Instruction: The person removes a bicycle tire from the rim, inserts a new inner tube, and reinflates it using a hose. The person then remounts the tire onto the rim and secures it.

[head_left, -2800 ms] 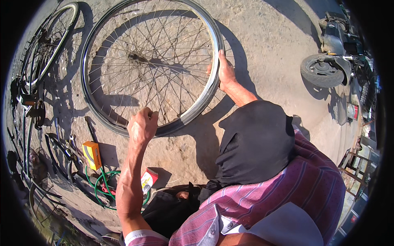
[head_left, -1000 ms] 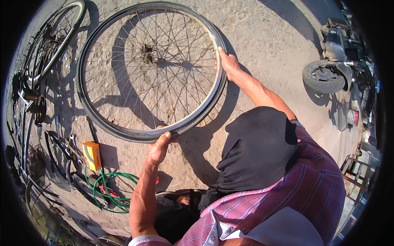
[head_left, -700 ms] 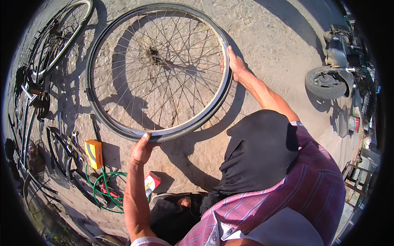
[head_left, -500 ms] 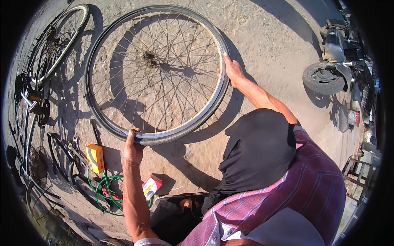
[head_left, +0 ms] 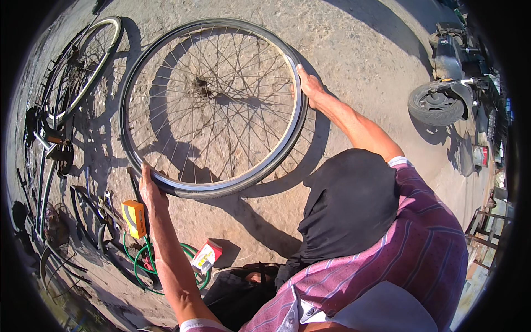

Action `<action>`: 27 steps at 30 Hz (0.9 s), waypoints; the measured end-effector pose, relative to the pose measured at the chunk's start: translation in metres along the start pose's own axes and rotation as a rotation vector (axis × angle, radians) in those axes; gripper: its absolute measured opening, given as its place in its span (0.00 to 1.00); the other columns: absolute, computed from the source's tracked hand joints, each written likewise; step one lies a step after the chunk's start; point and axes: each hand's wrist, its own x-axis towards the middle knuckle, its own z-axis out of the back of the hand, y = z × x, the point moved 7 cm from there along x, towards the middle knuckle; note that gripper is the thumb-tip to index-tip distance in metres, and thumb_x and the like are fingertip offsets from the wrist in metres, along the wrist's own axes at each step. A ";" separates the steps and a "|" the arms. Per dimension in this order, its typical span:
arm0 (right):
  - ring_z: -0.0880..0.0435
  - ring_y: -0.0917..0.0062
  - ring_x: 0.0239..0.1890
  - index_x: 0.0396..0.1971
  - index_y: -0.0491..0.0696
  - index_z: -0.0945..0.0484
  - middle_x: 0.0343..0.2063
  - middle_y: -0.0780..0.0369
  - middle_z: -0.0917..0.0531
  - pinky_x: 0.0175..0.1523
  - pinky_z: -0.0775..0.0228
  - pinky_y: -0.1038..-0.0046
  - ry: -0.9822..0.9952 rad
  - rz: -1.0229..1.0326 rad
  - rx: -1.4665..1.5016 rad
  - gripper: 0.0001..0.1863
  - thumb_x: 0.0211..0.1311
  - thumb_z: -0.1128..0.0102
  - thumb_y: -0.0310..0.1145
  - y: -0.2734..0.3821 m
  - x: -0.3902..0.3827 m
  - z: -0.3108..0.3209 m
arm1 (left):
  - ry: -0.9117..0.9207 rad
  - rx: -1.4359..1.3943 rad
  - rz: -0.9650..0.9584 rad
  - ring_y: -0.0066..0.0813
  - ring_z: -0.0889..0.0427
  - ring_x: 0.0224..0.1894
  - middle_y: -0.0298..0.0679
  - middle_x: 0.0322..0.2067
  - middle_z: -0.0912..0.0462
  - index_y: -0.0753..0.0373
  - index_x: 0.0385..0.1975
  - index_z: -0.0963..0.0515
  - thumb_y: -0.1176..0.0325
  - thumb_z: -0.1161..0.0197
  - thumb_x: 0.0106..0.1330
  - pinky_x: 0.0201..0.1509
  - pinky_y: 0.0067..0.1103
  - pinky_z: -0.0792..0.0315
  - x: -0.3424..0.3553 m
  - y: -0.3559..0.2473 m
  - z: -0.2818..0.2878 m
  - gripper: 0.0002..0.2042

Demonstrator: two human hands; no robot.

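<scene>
A spoked bicycle wheel (head_left: pixel 203 88) with a silver rim and a black tyre is held up between my two hands, its shadow falling on the ground beneath. My left hand (head_left: pixel 152 192) grips the near-left part of the tyre and rim, thumb lying over the rim. On the opposite side, my right hand (head_left: pixel 311 88) is closed round the right edge, with its fingertips partly hidden behind the rim. Below my left forearm lie a yellow box (head_left: pixel 134 219), a coiled green hose (head_left: pixel 138 271) and a red-and-white box (head_left: pixel 207 256).
At the left, a bicycle (head_left: pixel 83 77) lies on its side. Several tools, including a wrench (head_left: pixel 108 195), and black tubing are scattered near it. A motorcycle (head_left: pixel 437 105) stands at the far right, by a metal rack (head_left: pixel 489 229). My bent knee in black cloth (head_left: pixel 351 199) sits between my arms.
My left hand has slid leftward along the rim. The wheel has shifted slightly nearer to me, while my right hand keeps about the same hold.
</scene>
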 end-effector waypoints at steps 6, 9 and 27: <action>0.13 0.47 0.54 0.57 0.34 0.20 0.45 0.39 0.12 0.60 0.23 0.51 -0.265 0.327 -0.796 0.45 0.75 0.51 0.68 0.062 0.041 0.002 | 0.078 0.116 -0.066 0.30 0.17 0.27 0.36 0.26 0.19 0.58 0.40 0.23 0.48 0.30 0.74 0.33 0.27 0.20 0.036 -0.014 -0.002 0.19; 0.11 0.56 0.42 0.51 0.37 0.18 0.39 0.45 0.12 0.50 0.20 0.53 -0.131 0.218 -0.792 0.42 0.75 0.50 0.69 0.076 0.057 -0.005 | 0.045 0.170 -0.096 0.28 0.19 0.25 0.35 0.26 0.20 0.59 0.40 0.22 0.45 0.30 0.74 0.31 0.25 0.23 0.059 -0.026 -0.001 0.21; 0.11 0.50 0.44 0.42 0.34 0.16 0.35 0.42 0.12 0.54 0.22 0.52 -0.225 0.268 -0.823 0.44 0.77 0.56 0.68 0.062 0.041 -0.002 | -0.041 0.287 -0.161 0.30 0.19 0.21 0.38 0.25 0.20 0.61 0.48 0.28 0.42 0.34 0.75 0.25 0.26 0.23 0.031 -0.027 -0.012 0.25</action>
